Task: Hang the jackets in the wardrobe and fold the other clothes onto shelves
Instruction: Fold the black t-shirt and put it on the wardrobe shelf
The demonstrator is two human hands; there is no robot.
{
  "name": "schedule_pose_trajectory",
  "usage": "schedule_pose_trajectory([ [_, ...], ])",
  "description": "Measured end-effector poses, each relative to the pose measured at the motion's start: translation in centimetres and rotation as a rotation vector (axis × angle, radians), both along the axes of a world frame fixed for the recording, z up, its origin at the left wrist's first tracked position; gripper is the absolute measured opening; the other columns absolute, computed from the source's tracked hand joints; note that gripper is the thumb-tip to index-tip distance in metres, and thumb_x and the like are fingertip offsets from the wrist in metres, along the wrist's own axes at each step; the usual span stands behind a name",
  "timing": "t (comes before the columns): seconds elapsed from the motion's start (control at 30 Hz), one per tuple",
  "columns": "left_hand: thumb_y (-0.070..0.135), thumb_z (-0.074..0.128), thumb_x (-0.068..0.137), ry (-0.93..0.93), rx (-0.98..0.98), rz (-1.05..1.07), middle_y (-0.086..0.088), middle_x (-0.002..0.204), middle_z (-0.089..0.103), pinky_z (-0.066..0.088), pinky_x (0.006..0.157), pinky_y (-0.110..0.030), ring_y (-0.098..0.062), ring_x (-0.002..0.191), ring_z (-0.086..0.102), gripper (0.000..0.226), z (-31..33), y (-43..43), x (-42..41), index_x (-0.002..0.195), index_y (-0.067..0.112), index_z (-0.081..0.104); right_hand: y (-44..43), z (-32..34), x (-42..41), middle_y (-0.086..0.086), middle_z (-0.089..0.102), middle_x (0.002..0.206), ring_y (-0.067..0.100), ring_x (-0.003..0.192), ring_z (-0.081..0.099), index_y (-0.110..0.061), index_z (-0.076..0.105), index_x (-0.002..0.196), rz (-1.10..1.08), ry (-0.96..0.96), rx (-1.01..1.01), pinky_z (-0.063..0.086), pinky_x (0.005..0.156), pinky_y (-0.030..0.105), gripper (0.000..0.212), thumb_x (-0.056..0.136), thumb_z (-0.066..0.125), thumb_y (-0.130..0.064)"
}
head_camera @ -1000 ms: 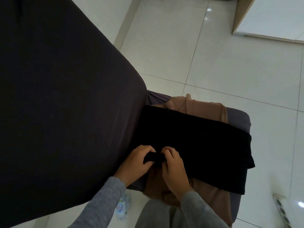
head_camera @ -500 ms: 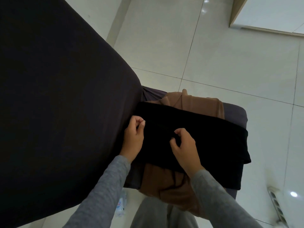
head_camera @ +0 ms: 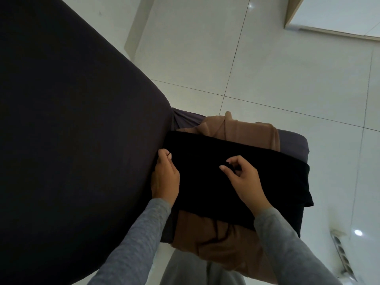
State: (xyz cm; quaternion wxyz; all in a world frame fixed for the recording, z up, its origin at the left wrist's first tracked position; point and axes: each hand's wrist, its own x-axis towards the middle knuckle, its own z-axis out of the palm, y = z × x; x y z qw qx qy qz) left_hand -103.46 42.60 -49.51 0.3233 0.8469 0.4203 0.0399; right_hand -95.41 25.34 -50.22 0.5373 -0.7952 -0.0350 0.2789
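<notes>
Nearest, at the lower edge: two grey marl sleeves (head_camera: 131, 243) and grey trousers (head_camera: 185, 270).

Left hand (head_camera: 164, 177): set at the left edge of a folded black cloth garment (head_camera: 267, 177); grip nearly closed, fingers curled, thumb against forefinger, pinching that edge.

Right hand (head_camera: 244, 179): on the middle of the same garment; grip narrowed to a pinch, thumb and forefinger tips nipping a small tuck of black fabric, remaining fingers loosely curled.

Black garment: lying flat, crosswise over a smooth tan-brown garment (head_camera: 207, 233), with tan showing at both the near and far sides.

Beneath both: dark grey fabric-covered seat (head_camera: 292, 140).

To the left: large dark fabric-covered surface (head_camera: 61, 120), touching the seat.

Lower right: white power strip (head_camera: 342, 256) on the floor.

Beyond: glossy white tiled floor (head_camera: 267, 68); in the far right corner, white furniture panel with a wooden edge (head_camera: 292, 13).
</notes>
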Motion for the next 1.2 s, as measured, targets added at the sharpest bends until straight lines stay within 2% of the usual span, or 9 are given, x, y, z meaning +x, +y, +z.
schedule_pose_trajectory([
  [0.13, 0.02, 0.03, 0.101, 0.047, 0.056, 0.013, -0.008, 0.086, 0.058, 0.039, 0.057, -0.033, -0.028, 0.071, 0.058, 0.015, -0.2, 0.0, 0.8, 0.101, 0.01, 0.042, 0.9, 0.1, 1.1, 0.002, 0.064, 0.079, 0.015, 0.076, 0.063, -0.023, 0.062, 0.081, -0.18, 0.011, 0.043, 0.052, 0.071, 0.021, 0.016, 0.083, 0.069, -0.009],
  [0.23, 0.018, 0.031, 0.101, 0.078, 0.044, 0.006, -0.009, 0.1, 0.059, 0.044, 0.065, -0.034, -0.029, 0.083, 0.06, 0.017, -0.7, 0.3, 1.5, 0.108, 0.01, 0.044, 1.8, -0.3, 1.7, -0.002, 0.062, 0.085, 0.016, 0.082, 0.061, -0.015, 0.061, 0.091, -0.233, -0.016, -0.026, 0.051, 0.073, 0.015, 0.014, 0.086, 0.064, -0.003],
  [0.37, 0.003, 0.038, 0.091, -0.028, 0.245, -0.25, -0.015, 0.128, 0.05, 0.046, 0.093, -0.039, -0.031, 0.113, 0.053, 0.032, -2.0, 0.1, 2.3, 0.121, 0.005, 0.049, 2.1, -1.2, 1.2, 0.007, 0.055, 0.112, 0.022, 0.108, 0.05, -0.009, 0.06, 0.109, -0.135, -0.385, -0.39, 0.037, 0.091, 0.026, 0.028, 0.083, 0.059, 0.001],
  [0.43, 0.007, 0.038, 0.09, -0.103, 0.344, -0.462, -0.016, 0.133, 0.05, 0.034, 0.107, -0.045, -0.03, 0.126, 0.044, 0.034, -3.0, -0.5, 2.6, 0.123, 0.008, 0.048, 2.7, -1.4, 0.2, 0.008, 0.055, 0.122, 0.024, 0.121, 0.046, -0.009, 0.06, 0.115, -0.027, -0.537, -0.41, 0.034, 0.099, 0.03, 0.03, 0.086, 0.054, -0.004],
  [0.5, 0.02, 0.032, 0.096, 0.006, 0.355, -0.659, -0.012, 0.143, 0.044, 0.025, 0.113, -0.048, -0.025, 0.136, 0.031, 0.039, -4.3, -1.0, 2.4, 0.132, 0.013, 0.044, 3.2, -2.4, -1.0, 0.006, 0.051, 0.136, 0.022, 0.134, 0.037, -0.012, 0.055, 0.127, 0.165, -0.585, -0.447, 0.029, 0.109, 0.036, 0.038, 0.091, 0.042, -0.016],
  [0.63, 0.049, 0.01, 0.099, 0.239, 0.353, -0.75, -0.011, 0.155, 0.023, 0.007, 0.117, -0.043, -0.023, 0.143, 0.013, 0.058, -6.9, 1.3, 1.7, 0.146, 0.02, 0.027, 1.4, -5.1, -1.7, -0.004, 0.026, 0.155, 0.016, 0.144, 0.01, -0.027, 0.031, 0.146, 0.308, -0.509, -0.74, 0.003, 0.117, 0.045, 0.052, 0.097, 0.025, -0.043],
  [0.8, 0.057, 0.01, 0.096, 0.256, 0.402, -0.725, -0.013, 0.157, 0.012, -0.004, 0.117, -0.037, -0.022, 0.145, 0.004, 0.067, -7.4, 3.3, 2.6, 0.149, 0.018, 0.021, -0.1, -6.2, -1.2, -0.006, 0.017, 0.157, 0.018, 0.145, 0.005, -0.03, 0.022, 0.148, 0.326, -0.542, -0.889, -0.01, 0.114, 0.051, 0.059, 0.095, 0.023, -0.054],
  [0.97, 0.054, 0.01, 0.097, 0.25, 0.415, -0.698, -0.013, 0.156, 0.016, -0.006, 0.117, -0.036, -0.021, 0.144, 0.007, 0.066, -7.2, 3.0, 2.7, 0.148, 0.016, 0.024, -2.6, -6.4, -1.2, -0.004, 0.018, 0.156, 0.017, 0.145, 0.005, -0.027, 0.024, 0.148, 0.204, -0.532, -0.903, -0.007, 0.116, 0.046, 0.059, 0.096, 0.018, -0.054],
  [1.2, 0.047, 0.014, 0.097, 0.217, 0.401, -0.579, -0.007, 0.157, 0.015, -0.02, 0.114, -0.037, -0.015, 0.144, -0.001, 0.062, -6.0, -0.4, 2.9, 0.147, 0.012, 0.024, -7.6, -6.4, -1.9, -0.006, 0.018, 0.156, 0.017, 0.145, 0.01, -0.027, 0.026, 0.148, -0.068, -0.417, -0.826, -0.003, 0.115, 0.047, 0.058, 0.094, 0.024, -0.049],
])
